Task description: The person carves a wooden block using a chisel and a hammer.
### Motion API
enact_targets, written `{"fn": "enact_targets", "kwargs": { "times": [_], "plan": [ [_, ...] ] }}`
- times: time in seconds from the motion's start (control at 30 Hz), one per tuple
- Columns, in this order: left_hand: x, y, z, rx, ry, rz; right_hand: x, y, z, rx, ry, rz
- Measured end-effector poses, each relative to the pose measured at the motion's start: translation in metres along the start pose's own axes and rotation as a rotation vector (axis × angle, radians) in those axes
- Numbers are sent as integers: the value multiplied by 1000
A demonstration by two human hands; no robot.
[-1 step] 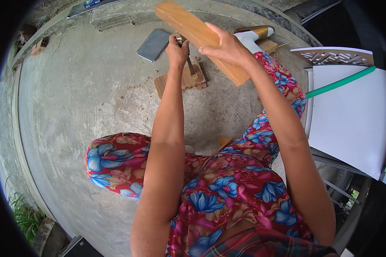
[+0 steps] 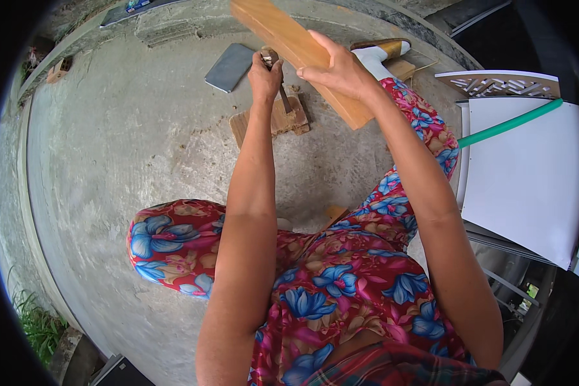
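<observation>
My left hand is wrapped round the handle of a chisel, whose dark blade slants down onto a small wooden board on the floor. Wood shavings lie about the blade's tip, where the board is cut. In my right hand is a thick, smooth block of wood, gripped with the thumb on its upper face. The block is tilted, its far end up to the left and above the chisel's handle. Whether block and handle touch, I cannot tell.
A grey flat slab lies left of the chisel. My foot rests at the far right near more wood. On the right stand a white panel and a green tube. A brick sits at the far left.
The block in my right hand has shifted very slightly up and left. Everything else looks the same.
</observation>
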State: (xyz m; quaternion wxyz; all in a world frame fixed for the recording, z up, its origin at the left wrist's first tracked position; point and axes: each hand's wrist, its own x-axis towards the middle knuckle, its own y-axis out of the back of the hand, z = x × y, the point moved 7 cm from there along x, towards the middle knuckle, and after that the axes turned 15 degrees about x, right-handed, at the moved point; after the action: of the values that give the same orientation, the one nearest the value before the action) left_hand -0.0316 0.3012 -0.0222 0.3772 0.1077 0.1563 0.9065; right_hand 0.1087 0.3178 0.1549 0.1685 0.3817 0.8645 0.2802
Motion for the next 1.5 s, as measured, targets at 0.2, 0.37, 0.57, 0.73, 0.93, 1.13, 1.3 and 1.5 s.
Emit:
{"fn": "enact_targets", "kwargs": {
  "times": [0.2, 0.37, 0.57, 0.73, 0.93, 1.13, 1.3, 1.5],
  "plan": [
    [-1, -9, -4, -21, 0, -76, -2, -15, 26, -130, -150, -72],
    [-2, -15, 7, 40, -61, -92, -18, -5, 19, 156, 12, 94],
    [-9, -23, 10, -155, -57, -159, -40, -8, 47, -16, -164, -38],
    [-22, -21, 24, 105, -11, -270, -85, 22, 46, 169, -95, 132],
    [-29, -30, 37, 107, -84, -389, -132, 40, 69, 298, -94, 238],
    [-48, -43, 63, 222, -235, -388, -164, 35, 86, 371, -98, 296],
    [-89, -69, 93, 414, -403, -375, -174, 29, 107, 363, -119, 315],
    [-135, -95, 97, 552, -593, -413, -180, 26, 104, 521, -148, 343]
  ]
}}
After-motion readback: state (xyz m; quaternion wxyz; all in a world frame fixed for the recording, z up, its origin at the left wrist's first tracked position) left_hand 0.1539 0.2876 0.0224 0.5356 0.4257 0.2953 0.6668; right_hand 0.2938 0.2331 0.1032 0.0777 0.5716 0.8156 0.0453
